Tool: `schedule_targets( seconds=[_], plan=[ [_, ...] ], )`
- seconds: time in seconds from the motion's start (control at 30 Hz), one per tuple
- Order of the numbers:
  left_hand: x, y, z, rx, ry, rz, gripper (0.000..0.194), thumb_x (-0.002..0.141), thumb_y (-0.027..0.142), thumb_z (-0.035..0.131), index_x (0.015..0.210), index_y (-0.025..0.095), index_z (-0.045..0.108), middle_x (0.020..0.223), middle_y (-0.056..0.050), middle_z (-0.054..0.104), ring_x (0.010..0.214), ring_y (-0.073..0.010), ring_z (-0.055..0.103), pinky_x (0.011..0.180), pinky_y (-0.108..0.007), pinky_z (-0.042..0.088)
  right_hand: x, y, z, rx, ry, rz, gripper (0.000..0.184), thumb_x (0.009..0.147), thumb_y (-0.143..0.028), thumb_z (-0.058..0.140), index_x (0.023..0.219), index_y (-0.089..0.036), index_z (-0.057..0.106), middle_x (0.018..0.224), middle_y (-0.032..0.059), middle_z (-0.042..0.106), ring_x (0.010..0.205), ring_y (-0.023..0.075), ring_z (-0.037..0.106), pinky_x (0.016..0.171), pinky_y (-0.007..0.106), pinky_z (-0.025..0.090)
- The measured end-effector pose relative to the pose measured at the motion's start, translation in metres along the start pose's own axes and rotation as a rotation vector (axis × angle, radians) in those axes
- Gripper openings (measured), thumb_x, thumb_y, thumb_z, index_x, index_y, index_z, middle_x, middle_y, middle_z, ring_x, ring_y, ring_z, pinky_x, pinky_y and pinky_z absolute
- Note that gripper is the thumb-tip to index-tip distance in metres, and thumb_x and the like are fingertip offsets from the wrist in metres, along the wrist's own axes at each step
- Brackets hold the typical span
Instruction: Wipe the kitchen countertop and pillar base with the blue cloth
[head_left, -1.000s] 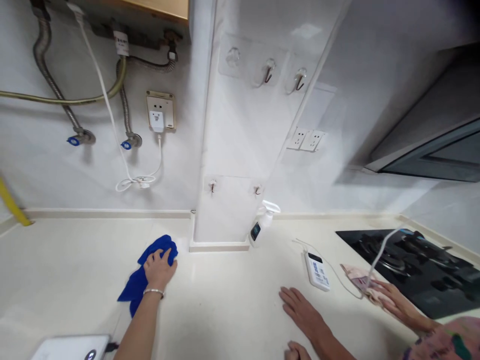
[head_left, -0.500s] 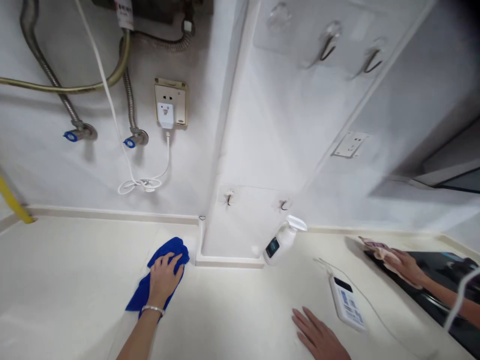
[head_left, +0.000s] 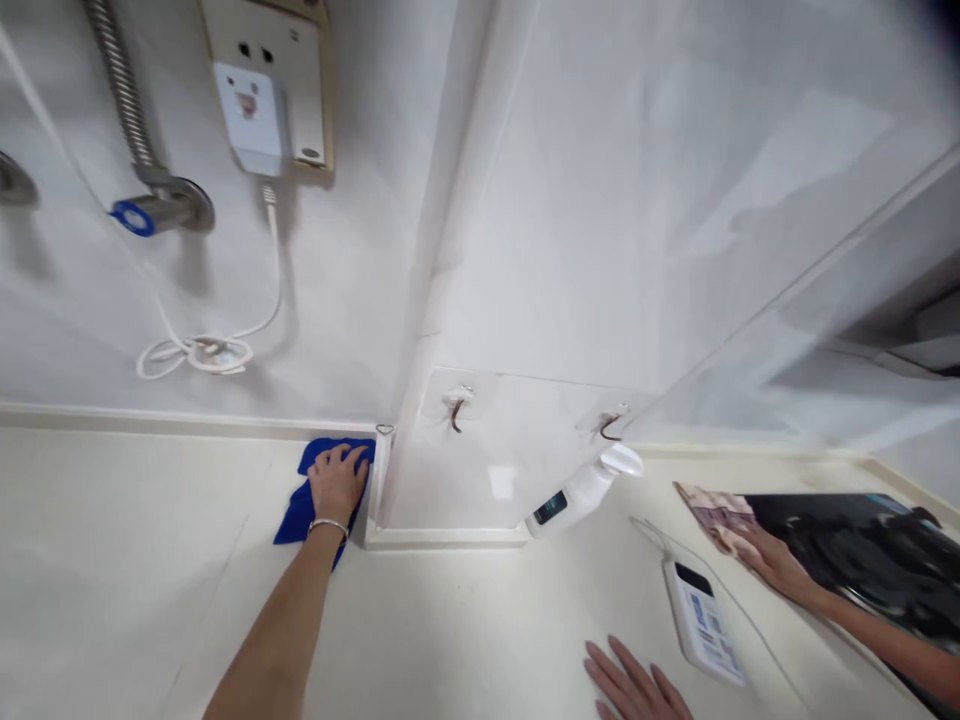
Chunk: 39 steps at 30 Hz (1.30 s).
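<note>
My left hand (head_left: 339,484), with a bracelet at the wrist, presses on a blue cloth (head_left: 301,515) with its fingers bent over it. The cloth lies crumpled on the white countertop (head_left: 420,630), against the left side of the wall column's base. My right hand (head_left: 637,688) rests on the counter near the bottom edge, fingers spread, holding nothing; its lower part is cut off. A white remote control (head_left: 703,622) with a dark screen lies just right of it. A white spray bottle (head_left: 574,502) leans beside the column's right corner.
Another person's hand (head_left: 772,560) presses a pinkish cloth (head_left: 716,512) at the edge of a black stove (head_left: 832,535). A white column (head_left: 480,460) with hooks juts out between the wall sections. On the left wall are a plugged-in socket (head_left: 307,100), a looped white cord (head_left: 217,352) and a valve (head_left: 161,210).
My left hand has pushed the blue cloth forward to the column's base and the back edge. The view has moved closer to the wall. The other person's cloth has shifted left.
</note>
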<state>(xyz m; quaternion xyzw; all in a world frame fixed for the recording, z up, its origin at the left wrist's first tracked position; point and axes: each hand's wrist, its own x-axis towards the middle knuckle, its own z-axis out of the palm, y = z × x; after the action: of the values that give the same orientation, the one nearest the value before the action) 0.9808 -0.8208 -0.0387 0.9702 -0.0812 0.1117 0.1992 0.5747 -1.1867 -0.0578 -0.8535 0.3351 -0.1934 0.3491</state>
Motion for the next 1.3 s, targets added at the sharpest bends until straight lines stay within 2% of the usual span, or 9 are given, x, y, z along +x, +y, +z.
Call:
schedule_targets(
  seconds=[0.13, 0.4, 0.53, 0.63, 0.73, 0.8, 1.03, 1.13, 1.3],
  plan=[
    [0.01, 0.002, 0.003, 0.016, -0.018, -0.009, 0.043, 0.092, 0.041, 0.04, 0.127, 0.031, 0.064, 0.134, -0.011, 0.058, 0.12, -0.0345, 0.04, 0.094, -0.05, 0.036, -0.003, 0.0, 0.001, -0.022, 0.094, 0.18, 0.053, 0.071, -0.057, 0.037, 0.12, -0.067, 0.055, 0.106, -0.0151, 0.072, 0.118, 0.0383, 0.062, 0.053, 0.054, 0.058],
    [-0.02, -0.006, -0.014, 0.01, -0.009, 0.068, 0.046, 0.095, 0.045, 0.037, 0.128, 0.031, 0.064, 0.137, -0.009, 0.058, 0.122, -0.032, 0.042, 0.096, -0.046, 0.037, -0.005, -0.012, -0.012, 0.145, 0.132, 0.054, 0.056, 0.072, -0.053, 0.044, 0.125, -0.048, 0.063, 0.108, -0.0007, 0.075, 0.116, 0.0348, 0.065, 0.073, 0.05, 0.062],
    [-0.061, -0.013, -0.029, 0.035, -0.004, 0.093, 0.044, 0.095, 0.044, 0.037, 0.129, 0.033, 0.064, 0.135, -0.008, 0.059, 0.121, -0.031, 0.044, 0.095, -0.045, 0.038, -0.01, -0.02, -0.011, 0.331, -0.039, 0.166, 0.042, 0.082, -0.048, 0.037, 0.103, -0.047, 0.073, 0.098, -0.0037, 0.076, 0.111, 0.032, 0.068, 0.068, 0.046, 0.061],
    [-0.094, -0.016, -0.04, 0.051, 0.0, 0.106, 0.042, 0.095, 0.042, 0.039, 0.127, 0.032, 0.065, 0.135, -0.008, 0.059, 0.12, -0.03, 0.046, 0.094, -0.044, 0.039, -0.015, -0.022, -0.011, 0.548, -0.267, 0.244, 0.045, 0.086, -0.044, 0.034, 0.098, -0.036, 0.077, 0.107, 0.0007, 0.076, 0.107, 0.0267, 0.071, 0.073, 0.038, 0.061],
    [-0.125, -0.016, -0.047, 0.061, 0.019, 0.104, 0.041, 0.094, 0.04, 0.041, 0.123, 0.028, 0.067, 0.132, -0.009, 0.06, 0.118, -0.0302, 0.047, 0.093, -0.044, 0.04, -0.02, -0.022, -0.012, 0.75, -0.385, 0.277, 0.054, 0.092, -0.04, 0.025, 0.101, -0.032, 0.077, 0.114, 0.0034, 0.075, 0.109, 0.0241, 0.07, 0.076, 0.034, 0.06],
    [-0.145, -0.014, -0.051, 0.067, 0.038, 0.101, 0.04, 0.094, 0.04, 0.042, 0.12, 0.025, 0.068, 0.13, -0.01, 0.061, 0.118, -0.0306, 0.047, 0.092, -0.044, 0.04, -0.021, -0.023, -0.014, 0.733, -0.337, 0.245, 0.054, 0.094, -0.038, 0.024, 0.101, -0.032, 0.077, 0.11, 0.0037, 0.076, 0.104, 0.0232, 0.072, 0.072, 0.032, 0.06],
    [-0.218, -0.001, -0.06, 0.01, 0.021, 0.219, 0.035, 0.093, 0.037, 0.045, 0.118, 0.028, 0.069, 0.124, -0.009, 0.063, 0.112, -0.0276, 0.05, 0.091, -0.042, 0.041, -0.037, -0.054, -0.022, 0.239, 0.126, -0.064, 0.05, 0.092, -0.041, 0.026, 0.091, -0.035, 0.075, 0.088, 0.0014, 0.077, 0.085, 0.0234, 0.075, 0.061, 0.033, 0.057],
    [-0.249, 0.016, -0.055, -0.094, -0.022, 0.3, 0.034, 0.093, 0.035, 0.046, 0.118, 0.031, 0.068, 0.124, -0.008, 0.062, 0.114, -0.0269, 0.049, 0.093, -0.044, 0.04, -0.079, -0.055, -0.011, 0.153, 0.254, -0.03, 0.045, 0.09, -0.045, 0.027, 0.094, -0.044, 0.072, 0.088, -0.0014, 0.075, 0.084, 0.0255, 0.074, 0.055, 0.035, 0.055],
    [-0.304, 0.063, -0.033, -0.295, -0.184, 0.534, 0.032, 0.088, 0.033, 0.054, 0.117, 0.039, 0.067, 0.125, -0.005, 0.061, 0.119, -0.0277, 0.046, 0.1, -0.05, 0.038, -0.164, -0.015, 0.028, -0.011, 0.389, -0.052, 0.036, 0.08, -0.055, 0.038, 0.097, -0.047, 0.069, 0.089, 0.0016, 0.074, 0.08, 0.0301, 0.073, 0.048, 0.037, 0.051]
  ],
)
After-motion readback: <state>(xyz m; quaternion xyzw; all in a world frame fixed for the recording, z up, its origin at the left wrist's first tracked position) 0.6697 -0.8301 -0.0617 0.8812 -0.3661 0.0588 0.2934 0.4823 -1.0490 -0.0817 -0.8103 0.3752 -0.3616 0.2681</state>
